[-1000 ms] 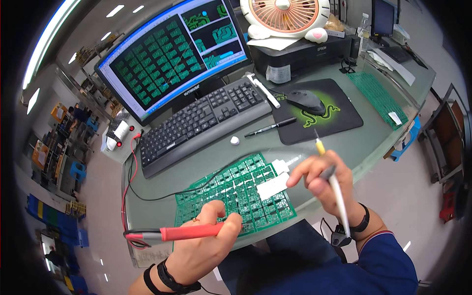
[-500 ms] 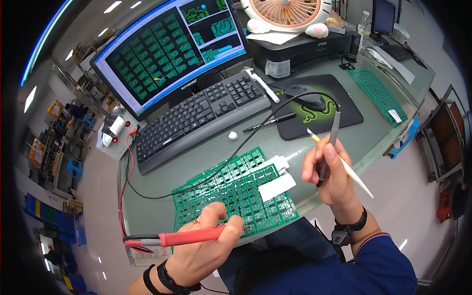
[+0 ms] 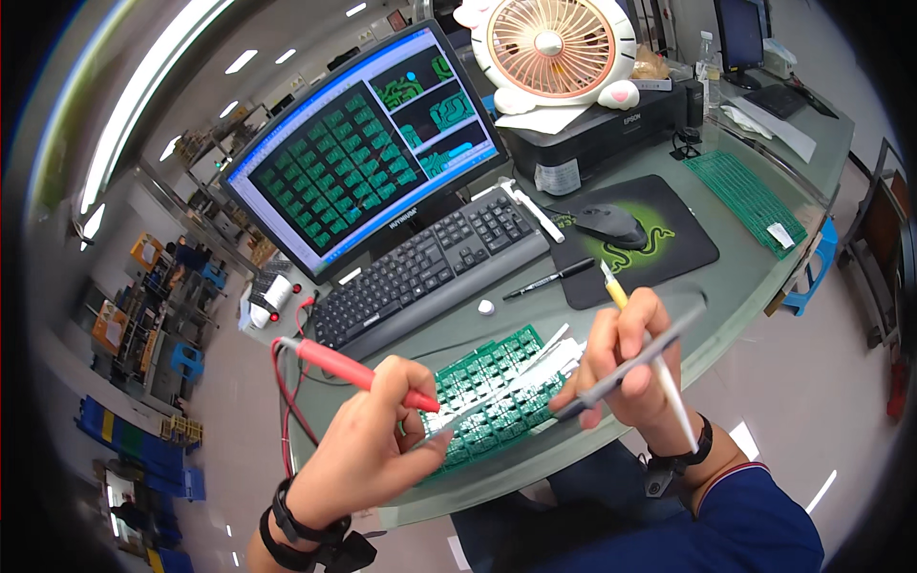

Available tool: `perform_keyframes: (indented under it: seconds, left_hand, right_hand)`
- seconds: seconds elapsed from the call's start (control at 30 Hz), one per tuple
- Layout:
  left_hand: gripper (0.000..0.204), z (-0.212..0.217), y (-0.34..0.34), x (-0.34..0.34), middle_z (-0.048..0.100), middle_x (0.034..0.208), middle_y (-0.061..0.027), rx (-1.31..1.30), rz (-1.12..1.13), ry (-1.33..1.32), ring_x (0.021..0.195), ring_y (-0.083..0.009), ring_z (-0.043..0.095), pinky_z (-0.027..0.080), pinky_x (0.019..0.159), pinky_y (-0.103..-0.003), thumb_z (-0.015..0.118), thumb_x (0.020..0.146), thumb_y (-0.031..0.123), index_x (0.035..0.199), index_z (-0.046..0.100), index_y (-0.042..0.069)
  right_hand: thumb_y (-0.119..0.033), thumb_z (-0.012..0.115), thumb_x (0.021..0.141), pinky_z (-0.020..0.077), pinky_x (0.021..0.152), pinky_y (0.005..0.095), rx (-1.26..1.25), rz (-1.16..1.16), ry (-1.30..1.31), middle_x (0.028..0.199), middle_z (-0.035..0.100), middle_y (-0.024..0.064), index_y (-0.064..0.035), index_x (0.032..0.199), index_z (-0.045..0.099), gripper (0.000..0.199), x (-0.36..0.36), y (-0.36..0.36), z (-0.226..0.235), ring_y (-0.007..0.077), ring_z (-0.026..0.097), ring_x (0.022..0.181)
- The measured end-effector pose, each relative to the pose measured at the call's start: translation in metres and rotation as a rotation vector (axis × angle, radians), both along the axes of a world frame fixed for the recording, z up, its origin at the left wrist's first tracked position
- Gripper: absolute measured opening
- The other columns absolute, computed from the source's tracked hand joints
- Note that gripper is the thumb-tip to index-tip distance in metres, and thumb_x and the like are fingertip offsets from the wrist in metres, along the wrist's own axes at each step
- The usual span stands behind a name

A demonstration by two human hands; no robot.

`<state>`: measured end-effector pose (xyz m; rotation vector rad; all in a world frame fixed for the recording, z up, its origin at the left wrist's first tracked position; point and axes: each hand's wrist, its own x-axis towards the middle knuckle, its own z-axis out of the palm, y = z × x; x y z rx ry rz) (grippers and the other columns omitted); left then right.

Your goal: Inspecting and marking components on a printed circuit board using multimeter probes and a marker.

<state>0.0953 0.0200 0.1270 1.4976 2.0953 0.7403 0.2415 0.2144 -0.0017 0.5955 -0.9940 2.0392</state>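
My left hand (image 3: 353, 454) is closed round a red test probe (image 3: 346, 367), its lead trailing from the back end. The probe's front end points down over the green circuit board panels (image 3: 508, 365), which lie near the desk's front edge. In my right hand (image 3: 642, 396) are two tools: a dark grey test probe (image 3: 604, 386), slanting down-left towards the boards, and a slim craft knife (image 3: 679, 413) with a white handle and yellow collar, blade end up. Motion blurs the dark probe, and both probe tips are hard to make out. White paper strips (image 3: 557, 358) lie on the boards' right side.
Beyond the boards are a keyboard (image 3: 430, 263), a black marker (image 3: 549, 279), a white cap (image 3: 486, 307) and a mouse (image 3: 611, 225) on its mat. A monitor (image 3: 349, 172) and a printer (image 3: 602, 138) carrying a fan (image 3: 549, 48) stand behind. Another green panel (image 3: 740, 191) lies right.
The dark probe has swung from upright to slanting down-left as my right hand came nearer the boards. My left hand has turned the red probe's front end downward. The whole view has shifted.
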Motion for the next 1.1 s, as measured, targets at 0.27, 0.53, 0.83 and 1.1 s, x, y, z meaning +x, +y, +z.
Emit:
perform_keyframes:
  seconds: [0.27, 0.53, 0.83, 1.1]
  left_hand:
    - [0.035, 0.012, 0.014, -0.017, 0.043, 0.087, 0.0037, -0.058, 0.043, -0.503, 0.065, 0.0011, 0.045, 0.032, 0.051, -0.018, 0.063, 0.084, -0.005, 0.104, 0.038, 0.009]
    - [0.039, 0.01, 0.018, -0.022, 0.038, 0.101, 0.0013, -0.109, 0.036, -0.584, 0.083, -0.001, 0.044, 0.034, 0.063, -0.018, 0.066, 0.082, -0.004, 0.107, 0.039, 0.01]
    - [0.04, 0.007, 0.02, -0.022, 0.035, 0.1, 0.0013, -0.145, 0.079, -0.66, 0.086, -0.0019, 0.039, 0.034, 0.067, -0.019, 0.068, 0.081, -0.002, 0.107, 0.04, 0.01]
    - [0.04, 0.005, 0.023, -0.021, 0.034, 0.1, 0.0015, -0.145, 0.086, -0.7, 0.088, -0.0031, 0.038, 0.034, 0.072, -0.019, 0.069, 0.08, -0.001, 0.107, 0.041, 0.009]
  right_hand:
    - [-0.004, 0.075, 0.081, 0.0543, 0.091, 0.0466, 0.307, -0.402, 0.074, 0.082, 0.064, 0.0108, -0.0079, 0.097, 0.046, 0.034, -0.021, -0.022, 0.016, 0.0192, 0.068, 0.08]
    - [-0.01, 0.07, 0.087, 0.055, 0.086, 0.0482, 0.504, -0.58, -0.043, 0.082, 0.064, 0.0163, -0.0091, 0.1, 0.038, 0.034, -0.019, -0.018, 0.022, 0.0276, 0.07, 0.081]
    - [-0.009, 0.07, 0.086, 0.0558, 0.086, 0.045, 0.496, -0.574, -0.053, 0.083, 0.064, 0.0167, -0.0092, 0.1, 0.038, 0.035, -0.019, -0.019, 0.022, 0.026, 0.07, 0.081]
    - [-0.008, 0.071, 0.086, 0.0558, 0.086, 0.0437, 0.516, -0.591, -0.061, 0.083, 0.064, 0.0162, -0.0091, 0.1, 0.039, 0.035, -0.018, -0.017, 0.023, 0.0256, 0.07, 0.082]
